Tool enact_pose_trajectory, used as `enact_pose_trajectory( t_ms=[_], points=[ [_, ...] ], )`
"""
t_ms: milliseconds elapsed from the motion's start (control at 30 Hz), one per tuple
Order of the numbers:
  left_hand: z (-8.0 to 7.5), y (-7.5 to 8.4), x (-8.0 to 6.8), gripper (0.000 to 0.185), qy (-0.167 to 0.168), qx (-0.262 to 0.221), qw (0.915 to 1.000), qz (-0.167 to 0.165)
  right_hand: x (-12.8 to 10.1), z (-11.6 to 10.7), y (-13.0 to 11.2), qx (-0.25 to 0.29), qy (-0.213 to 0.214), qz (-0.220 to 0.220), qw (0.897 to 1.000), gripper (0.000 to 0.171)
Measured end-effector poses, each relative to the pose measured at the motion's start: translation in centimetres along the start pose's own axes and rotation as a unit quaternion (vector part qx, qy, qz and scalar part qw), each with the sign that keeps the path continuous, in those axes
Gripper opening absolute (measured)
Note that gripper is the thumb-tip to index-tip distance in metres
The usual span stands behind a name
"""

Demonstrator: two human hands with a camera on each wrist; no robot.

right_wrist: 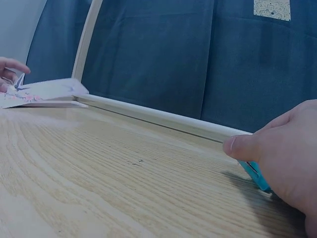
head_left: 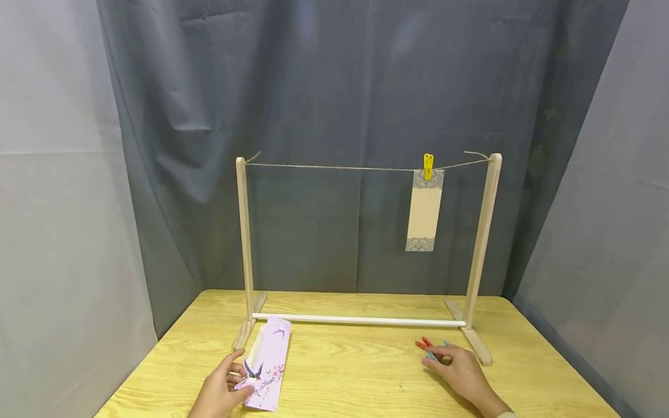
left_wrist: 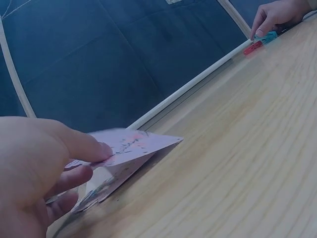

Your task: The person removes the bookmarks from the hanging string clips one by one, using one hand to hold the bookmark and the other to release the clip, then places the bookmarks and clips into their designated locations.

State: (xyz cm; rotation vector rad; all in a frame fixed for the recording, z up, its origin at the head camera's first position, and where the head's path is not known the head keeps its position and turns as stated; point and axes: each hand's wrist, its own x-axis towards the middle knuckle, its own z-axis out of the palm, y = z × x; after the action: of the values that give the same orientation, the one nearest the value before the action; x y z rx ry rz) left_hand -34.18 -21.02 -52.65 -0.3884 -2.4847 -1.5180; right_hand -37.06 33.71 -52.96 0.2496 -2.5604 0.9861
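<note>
The left hand pinches the near left edge of the long pink paper bookmark, lifting it off the wooden table. At near right, the right hand grasps the teal plastic clothespin; the red plastic clothespin lies just beside its fingertips.

No readable text, as far as visible.
</note>
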Motion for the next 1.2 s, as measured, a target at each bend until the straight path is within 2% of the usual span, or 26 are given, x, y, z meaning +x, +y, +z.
enact_pose_trajectory(
  t_ms=[100, 233, 733, 933, 1200],
  points=[
    [0.0, 0.2, 0.1, 0.083, 0.008, -0.004, 0.9999, -0.008, 0.1, 0.0, 0.0, 0.002, 0.000, -0.003, 1.000, 0.033],
    [0.0, 0.0, 0.1, 0.082, 0.000, -0.002, 1.0000, -0.005, 0.1, 0.0, -0.1, 0.002, -0.005, 0.000, 1.000, 0.034],
    [-0.2, -0.6, 0.1, 0.074, -0.021, 0.038, 0.9987, 0.026, 0.0, -0.2, -0.3, 0.001, -0.012, -0.001, 1.000, 0.033],
    [-0.2, -0.9, 0.1, 0.073, -0.018, 0.067, 0.9972, 0.027, 0.0, -0.1, -0.3, -0.003, -0.007, -0.007, 1.000, 0.029],
    [-0.2, -1.1, 0.0, 0.070, -0.018, 0.079, 0.9962, 0.030, 0.0, 0.2, -0.1, -0.007, 0.000, -0.007, 1.000, 0.029]
  ],
)
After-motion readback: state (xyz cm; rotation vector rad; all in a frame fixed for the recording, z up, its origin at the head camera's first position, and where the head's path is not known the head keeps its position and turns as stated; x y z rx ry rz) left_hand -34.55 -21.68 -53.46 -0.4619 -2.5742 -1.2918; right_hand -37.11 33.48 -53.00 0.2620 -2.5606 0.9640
